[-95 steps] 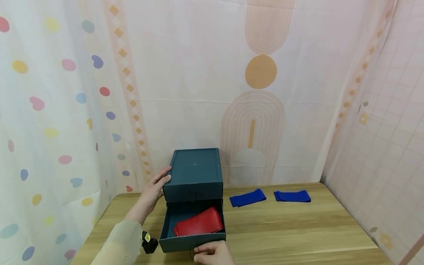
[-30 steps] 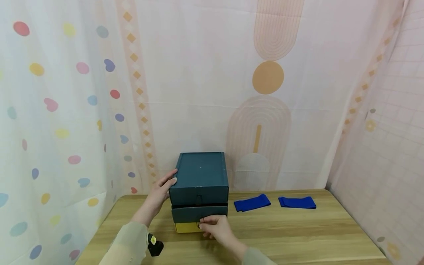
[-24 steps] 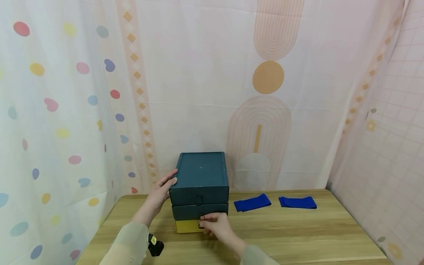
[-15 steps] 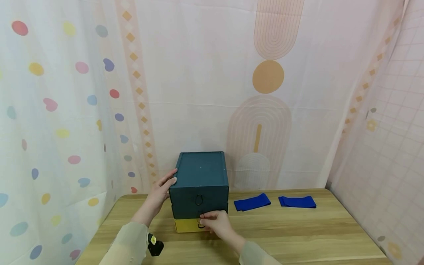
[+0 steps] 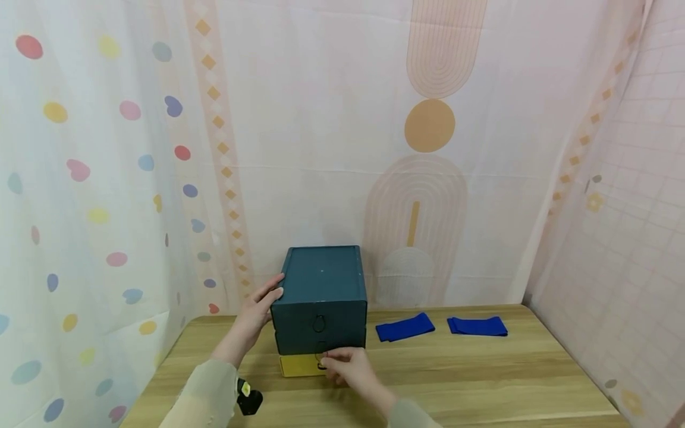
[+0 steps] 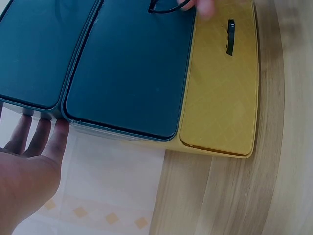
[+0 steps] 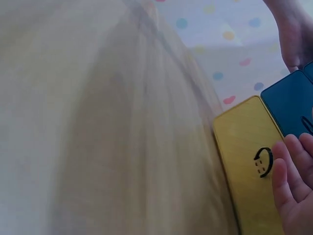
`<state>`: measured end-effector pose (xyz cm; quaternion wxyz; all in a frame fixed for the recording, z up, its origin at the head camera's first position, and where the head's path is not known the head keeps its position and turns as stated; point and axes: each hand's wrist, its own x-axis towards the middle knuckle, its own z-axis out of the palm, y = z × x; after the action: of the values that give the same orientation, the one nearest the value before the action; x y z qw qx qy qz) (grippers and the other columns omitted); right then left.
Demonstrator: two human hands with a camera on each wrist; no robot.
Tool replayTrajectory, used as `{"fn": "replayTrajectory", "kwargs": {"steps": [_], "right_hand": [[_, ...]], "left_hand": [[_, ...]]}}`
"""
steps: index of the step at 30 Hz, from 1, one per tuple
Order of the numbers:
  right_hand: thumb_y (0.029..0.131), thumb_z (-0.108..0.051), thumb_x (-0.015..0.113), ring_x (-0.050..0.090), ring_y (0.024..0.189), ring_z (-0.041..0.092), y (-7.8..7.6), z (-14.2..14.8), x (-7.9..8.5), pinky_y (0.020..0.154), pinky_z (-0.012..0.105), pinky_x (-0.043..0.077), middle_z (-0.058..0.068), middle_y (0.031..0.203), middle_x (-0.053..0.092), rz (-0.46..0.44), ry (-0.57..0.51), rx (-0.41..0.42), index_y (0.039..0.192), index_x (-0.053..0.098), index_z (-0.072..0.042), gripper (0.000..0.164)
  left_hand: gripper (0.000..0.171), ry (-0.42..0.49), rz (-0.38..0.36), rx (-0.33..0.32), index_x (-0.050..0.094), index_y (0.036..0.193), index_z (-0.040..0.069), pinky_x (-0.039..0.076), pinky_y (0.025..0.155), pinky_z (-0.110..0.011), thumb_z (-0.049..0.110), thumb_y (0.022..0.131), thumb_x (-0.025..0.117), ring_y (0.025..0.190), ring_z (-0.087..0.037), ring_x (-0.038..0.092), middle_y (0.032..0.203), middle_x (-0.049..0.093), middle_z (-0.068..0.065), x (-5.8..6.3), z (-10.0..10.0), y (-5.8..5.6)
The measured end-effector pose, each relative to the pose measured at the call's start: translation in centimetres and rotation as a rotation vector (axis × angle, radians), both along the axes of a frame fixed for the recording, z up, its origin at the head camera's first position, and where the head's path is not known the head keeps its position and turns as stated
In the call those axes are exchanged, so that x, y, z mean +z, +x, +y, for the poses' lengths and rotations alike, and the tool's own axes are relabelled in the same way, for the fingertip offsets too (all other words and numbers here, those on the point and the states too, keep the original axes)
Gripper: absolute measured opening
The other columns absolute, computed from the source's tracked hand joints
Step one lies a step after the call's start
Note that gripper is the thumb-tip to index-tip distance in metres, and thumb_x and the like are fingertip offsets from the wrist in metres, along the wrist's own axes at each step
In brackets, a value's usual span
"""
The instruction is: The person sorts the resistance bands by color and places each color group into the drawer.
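Currently, left hand (image 5: 250,315) outstretched against teal drawers (image 5: 320,294), right hand (image 5: 352,367) pinching black loop (image 6: 167,11).

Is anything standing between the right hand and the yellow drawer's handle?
Nothing visible stands there. The handle, bare on the yellow drawer, is close to the right hand; the left hand touches the side of the teal box, out of the way.

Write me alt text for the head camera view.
A person's left hand touches the side of a teal-and-yellow drawer stack while their right hand pinches its middle handle. Two folded blue cloths lie to the right on the wooden table.
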<state>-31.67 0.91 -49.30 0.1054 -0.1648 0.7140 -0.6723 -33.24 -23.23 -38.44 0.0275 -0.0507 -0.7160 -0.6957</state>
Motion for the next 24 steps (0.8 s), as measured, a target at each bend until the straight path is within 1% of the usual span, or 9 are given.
{"fn": "replayTrajectory", "kwargs": {"steps": [3, 6, 9, 12, 16, 20, 24], "right_hand": [[0.089, -0.019, 0.072, 0.069, 0.069, 0.022, 0.8, 0.2, -0.9, 0.055, 0.027, 0.054, 0.013, 0.088, 0.073, -0.047, -0.035, -0.003, 0.101, 0.074, 0.002, 0.025], [0.089, -0.019, 0.071, 0.068, 0.066, 0.018, 1.4, 0.4, -2.0, 0.053, 0.026, 0.053, 0.012, 0.087, 0.073, -0.108, -0.07, -0.006, 0.102, 0.073, 0.005, 0.027], [0.09, -0.02, 0.07, 0.067, 0.065, 0.014, 1.7, 0.4, -3.0, 0.052, 0.024, 0.052, 0.012, 0.087, 0.072, -0.17, -0.104, -0.016, 0.103, 0.073, 0.005, 0.029], [0.09, -0.022, 0.07, 0.067, 0.065, 0.012, 1.6, 0.3, -3.7, 0.054, 0.024, 0.053, 0.011, 0.087, 0.072, -0.217, -0.136, -0.035, 0.103, 0.072, 0.005, 0.03], [0.09, -0.024, 0.07, 0.067, 0.065, 0.014, 1.2, 0.1, -4.0, 0.056, 0.027, 0.056, 0.011, 0.085, 0.072, -0.243, -0.164, -0.056, 0.1, 0.072, 0.007, 0.032], [0.09, -0.027, 0.07, 0.067, 0.064, 0.015, 0.9, -0.1, -4.0, 0.056, 0.029, 0.057, 0.012, 0.082, 0.071, -0.257, -0.157, -0.059, 0.099, 0.072, 0.008, 0.036], [0.091, -0.03, 0.069, 0.067, 0.063, 0.015, 0.4, -0.3, -3.8, 0.056, 0.031, 0.057, 0.011, 0.081, 0.071, -0.291, -0.15, -0.061, 0.1, 0.072, 0.006, 0.038]], "left_hand": [[0.055, -0.004, 0.0, -0.003, 0.036, 0.152, 0.023, 0.025, 0.111, -0.055, 0.036, 0.101, 0.052, 0.141, -0.031, 0.027, 0.159, 0.018, -0.009, 0.1, 0.0, 0.1], [0.055, -0.009, 0.0, -0.005, 0.035, 0.152, 0.024, 0.024, 0.111, -0.055, 0.037, 0.101, 0.052, 0.142, -0.03, 0.025, 0.16, 0.017, -0.008, 0.2, -0.1, 0.1], [0.055, -0.014, -0.002, -0.007, 0.035, 0.152, 0.025, 0.023, 0.111, -0.055, 0.037, 0.101, 0.051, 0.142, -0.03, 0.023, 0.16, 0.016, -0.008, 0.3, -0.1, 0.1], [0.055, -0.014, -0.007, -0.008, 0.035, 0.152, 0.025, 0.024, 0.111, -0.055, 0.037, 0.101, 0.051, 0.142, -0.03, 0.024, 0.16, 0.015, -0.007, 0.2, 0.0, 0.0], [0.055, -0.006, -0.008, -0.007, 0.035, 0.152, 0.025, 0.024, 0.111, -0.054, 0.037, 0.101, 0.052, 0.142, -0.029, 0.025, 0.16, 0.016, -0.007, 0.1, 0.0, 0.0], [0.056, 0.0, -0.006, -0.007, 0.035, 0.152, 0.024, 0.024, 0.111, -0.054, 0.037, 0.101, 0.052, 0.141, -0.029, 0.027, 0.16, 0.017, -0.008, -0.1, -0.1, -0.1], [0.057, 0.0, -0.005, -0.01, 0.034, 0.153, 0.024, 0.025, 0.111, -0.054, 0.037, 0.101, 0.052, 0.141, -0.03, 0.026, 0.16, 0.016, -0.009, -0.1, -0.1, -0.1]]}}
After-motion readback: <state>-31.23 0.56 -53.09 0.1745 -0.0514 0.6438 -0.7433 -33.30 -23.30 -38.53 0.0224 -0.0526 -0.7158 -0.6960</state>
